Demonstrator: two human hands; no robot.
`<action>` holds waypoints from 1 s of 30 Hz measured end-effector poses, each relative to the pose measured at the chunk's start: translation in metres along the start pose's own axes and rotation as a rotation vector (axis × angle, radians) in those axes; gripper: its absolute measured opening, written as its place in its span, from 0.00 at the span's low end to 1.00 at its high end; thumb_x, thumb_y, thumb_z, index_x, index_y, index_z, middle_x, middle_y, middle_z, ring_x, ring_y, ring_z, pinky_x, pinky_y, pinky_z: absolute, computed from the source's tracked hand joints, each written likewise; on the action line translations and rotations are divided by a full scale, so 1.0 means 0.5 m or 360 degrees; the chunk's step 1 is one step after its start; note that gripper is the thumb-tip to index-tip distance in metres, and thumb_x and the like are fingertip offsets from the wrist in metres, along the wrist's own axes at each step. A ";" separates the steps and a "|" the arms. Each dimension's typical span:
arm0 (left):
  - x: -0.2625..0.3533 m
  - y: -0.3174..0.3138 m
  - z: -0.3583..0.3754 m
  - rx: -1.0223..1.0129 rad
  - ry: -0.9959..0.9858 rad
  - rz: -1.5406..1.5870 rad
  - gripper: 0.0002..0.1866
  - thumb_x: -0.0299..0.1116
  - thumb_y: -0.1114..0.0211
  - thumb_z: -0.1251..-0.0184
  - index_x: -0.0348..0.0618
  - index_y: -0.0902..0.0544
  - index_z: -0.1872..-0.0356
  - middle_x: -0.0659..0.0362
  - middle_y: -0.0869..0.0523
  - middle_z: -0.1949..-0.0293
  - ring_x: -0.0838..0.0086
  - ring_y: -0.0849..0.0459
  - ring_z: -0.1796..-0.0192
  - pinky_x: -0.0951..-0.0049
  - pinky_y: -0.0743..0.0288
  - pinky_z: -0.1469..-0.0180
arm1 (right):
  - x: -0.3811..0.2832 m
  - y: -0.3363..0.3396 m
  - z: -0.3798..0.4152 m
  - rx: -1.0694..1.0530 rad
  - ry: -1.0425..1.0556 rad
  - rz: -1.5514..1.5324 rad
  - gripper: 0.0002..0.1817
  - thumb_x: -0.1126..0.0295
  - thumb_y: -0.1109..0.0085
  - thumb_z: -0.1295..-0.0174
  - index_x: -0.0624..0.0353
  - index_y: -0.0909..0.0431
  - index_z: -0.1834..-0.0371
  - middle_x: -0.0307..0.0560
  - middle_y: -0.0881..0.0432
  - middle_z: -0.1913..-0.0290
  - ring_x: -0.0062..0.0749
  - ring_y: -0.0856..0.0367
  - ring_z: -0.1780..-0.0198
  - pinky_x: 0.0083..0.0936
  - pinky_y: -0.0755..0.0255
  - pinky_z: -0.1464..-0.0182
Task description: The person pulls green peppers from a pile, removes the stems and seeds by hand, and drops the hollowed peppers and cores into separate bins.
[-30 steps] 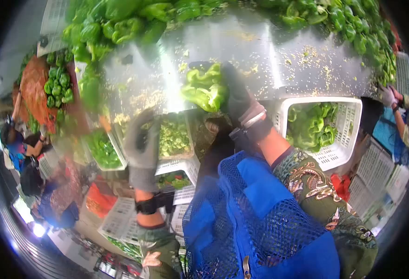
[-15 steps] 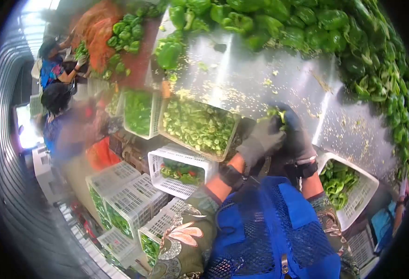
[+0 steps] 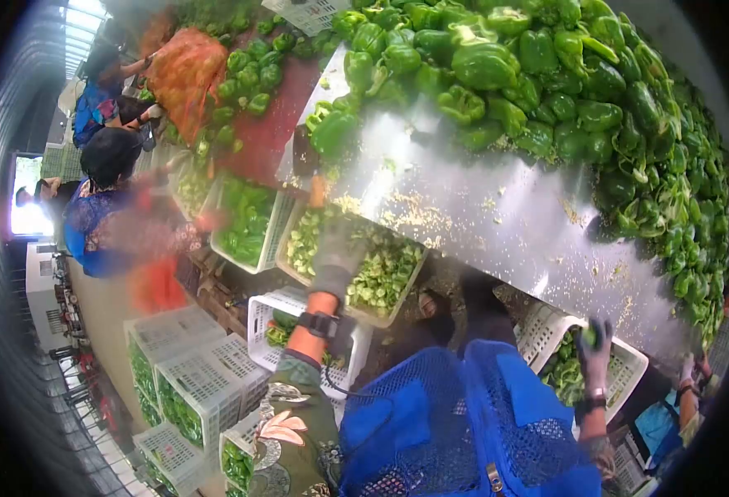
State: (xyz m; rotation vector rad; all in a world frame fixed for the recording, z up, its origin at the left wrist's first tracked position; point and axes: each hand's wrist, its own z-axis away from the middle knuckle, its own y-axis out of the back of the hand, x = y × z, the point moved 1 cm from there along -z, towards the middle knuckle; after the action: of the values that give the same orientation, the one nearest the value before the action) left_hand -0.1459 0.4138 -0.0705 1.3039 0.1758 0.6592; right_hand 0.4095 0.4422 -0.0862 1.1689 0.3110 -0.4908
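My left hand [image 3: 338, 253], in a grey glove and smeared by motion, reaches over a crate of pale green pepper cores [image 3: 385, 277]; its fingers cannot be made out. Off to the right, my gloved right hand [image 3: 595, 356] hangs over a white crate of green peppers [image 3: 559, 364], fingers curled round a piece of green pepper [image 3: 590, 334]. In front of me lies a metal table [image 3: 497, 199] strewn with pale seeds, and a large heap of green bell peppers [image 3: 538, 74] covers its far side.
A crate of green pepper pieces [image 3: 248, 219] stands left of the cores. Closer in is a white crate [image 3: 273, 356] with green and some red pieces. Stacked crates [image 3: 203, 373] fill the lower left. Co-workers [image 3: 103, 207] work at left; another person's hand [image 3: 689, 369] shows far right.
My hands were together around a green pepper at the table edge. Now they are apart: the left over the cores crate, the right over the right-hand crate. The view has shifted.
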 end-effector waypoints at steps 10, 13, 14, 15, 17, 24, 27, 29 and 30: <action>-0.131 -0.039 -0.520 0.0207 0.0273 -0.0551 0.55 0.54 0.26 0.60 0.47 0.47 0.31 0.44 0.43 0.33 0.52 0.35 0.35 0.61 0.36 0.36 | 0.019 -0.086 -0.103 0.0022 -0.0343 -0.0878 0.19 0.69 0.47 0.37 0.64 0.30 0.44 0.48 0.23 0.51 0.31 0.24 0.52 0.26 0.31 0.47; -0.087 -0.064 -0.561 0.0194 0.0619 -0.0308 0.58 0.49 0.22 0.66 0.42 0.46 0.31 0.40 0.38 0.36 0.51 0.33 0.38 0.64 0.36 0.35 | -0.130 -0.164 -0.179 -0.0242 -0.0374 -0.1303 0.16 0.70 0.48 0.37 0.64 0.29 0.47 0.47 0.23 0.54 0.28 0.23 0.55 0.25 0.28 0.52; -0.079 -0.086 -0.555 0.0325 0.0544 -0.0239 0.58 0.48 0.22 0.67 0.40 0.46 0.32 0.40 0.36 0.38 0.51 0.32 0.38 0.65 0.37 0.35 | -0.177 -0.187 -0.210 -0.0286 -0.0320 -0.1353 0.17 0.68 0.48 0.37 0.65 0.29 0.47 0.48 0.23 0.54 0.28 0.22 0.58 0.25 0.27 0.54; -0.071 -0.097 -0.537 0.0469 0.0469 -0.0164 0.59 0.48 0.21 0.67 0.37 0.46 0.32 0.40 0.35 0.39 0.52 0.32 0.39 0.65 0.37 0.35 | -0.221 -0.211 -0.243 -0.0328 -0.0253 -0.1408 0.17 0.67 0.47 0.36 0.65 0.30 0.48 0.49 0.23 0.54 0.27 0.21 0.61 0.26 0.26 0.56; 0.016 -0.113 -0.466 0.0309 0.0126 0.0243 0.58 0.48 0.22 0.67 0.33 0.45 0.34 0.41 0.34 0.40 0.53 0.31 0.39 0.66 0.37 0.35 | -0.289 -0.268 -0.301 -0.0452 -0.0252 -0.1669 0.19 0.65 0.47 0.37 0.65 0.30 0.47 0.50 0.23 0.51 0.30 0.21 0.57 0.27 0.26 0.54; 0.259 -0.199 -0.326 -0.0504 0.0108 0.2605 0.31 0.39 0.36 0.43 0.39 0.36 0.40 0.55 0.26 0.51 0.70 0.23 0.52 0.72 0.24 0.52 | -0.515 -0.365 -0.466 -0.0580 0.0386 -0.1746 0.21 0.66 0.47 0.35 0.55 0.34 0.39 0.43 0.26 0.44 0.22 0.24 0.53 0.19 0.27 0.59; 0.305 -0.206 -0.294 -0.0952 0.0130 0.3499 0.24 0.46 0.44 0.37 0.43 0.29 0.44 0.56 0.20 0.52 0.66 0.21 0.51 0.60 0.28 0.45 | -0.586 -0.299 -0.467 -0.0773 0.0580 -0.2140 0.18 0.64 0.50 0.33 0.57 0.31 0.42 0.43 0.24 0.47 0.23 0.23 0.52 0.20 0.26 0.54; 0.336 -0.195 -0.278 -0.1235 0.0014 0.3545 0.28 0.48 0.43 0.39 0.41 0.32 0.42 0.55 0.20 0.53 0.66 0.21 0.51 0.61 0.26 0.47 | -0.599 -0.285 -0.456 -0.1399 -0.0140 -0.2897 0.18 0.62 0.52 0.33 0.60 0.30 0.44 0.43 0.23 0.49 0.24 0.22 0.52 0.21 0.25 0.52; 0.347 -0.184 -0.270 -0.1210 -0.0125 0.3292 0.30 0.49 0.42 0.39 0.40 0.33 0.41 0.54 0.20 0.53 0.66 0.21 0.51 0.62 0.25 0.48 | -0.595 -0.273 -0.453 -0.1411 -0.0140 -0.2850 0.20 0.61 0.51 0.33 0.62 0.30 0.44 0.46 0.22 0.50 0.28 0.21 0.52 0.23 0.24 0.52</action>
State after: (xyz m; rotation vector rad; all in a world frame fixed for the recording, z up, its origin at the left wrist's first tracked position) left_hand -0.0379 0.6099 -0.1524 0.3151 -1.5578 2.0552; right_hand 0.0886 0.6727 -0.1360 -0.2946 1.3350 -1.6896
